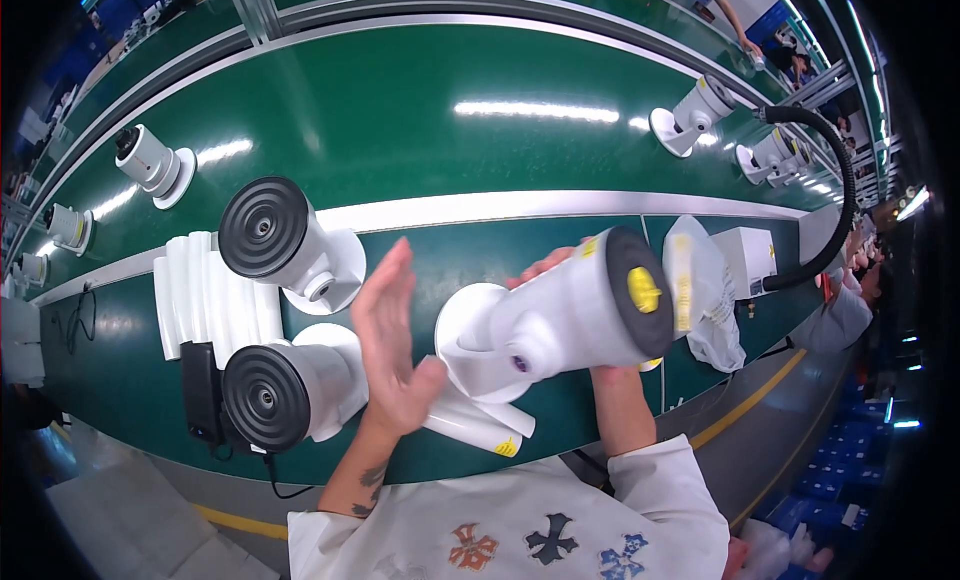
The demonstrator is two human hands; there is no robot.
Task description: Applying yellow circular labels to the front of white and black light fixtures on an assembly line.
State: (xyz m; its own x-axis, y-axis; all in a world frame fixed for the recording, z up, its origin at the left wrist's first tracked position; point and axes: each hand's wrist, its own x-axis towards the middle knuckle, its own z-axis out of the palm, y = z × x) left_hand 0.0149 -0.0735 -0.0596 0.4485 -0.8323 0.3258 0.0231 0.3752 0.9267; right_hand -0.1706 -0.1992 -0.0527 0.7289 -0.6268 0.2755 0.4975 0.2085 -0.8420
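Note:
My right hand (545, 267) grips a white spotlight-shaped device (560, 320) from behind, so most of the hand is hidden. Tilted up to the right, the device has a cylindrical head on a round base and a dark end cap bearing a yellow sticker (643, 290). Just left of its base, my left hand (392, 335) is raised with fingers stretched and thumb apart, holding nothing. Beside that hand are two similar white devices, an upper one (315, 255) and a lower one (320, 385), their black ribbed discs facing left. Under the held device lie white tubes (470, 423), one with a yellow label.
White rolls (215, 290) and a black power adapter (203, 395) lie at left. To the right are a clear plastic bag (700, 300), a white box (745, 260) and a black flexible hose (845, 180). Beyond the rail, more devices (690, 115) stand on a green surface (400, 110).

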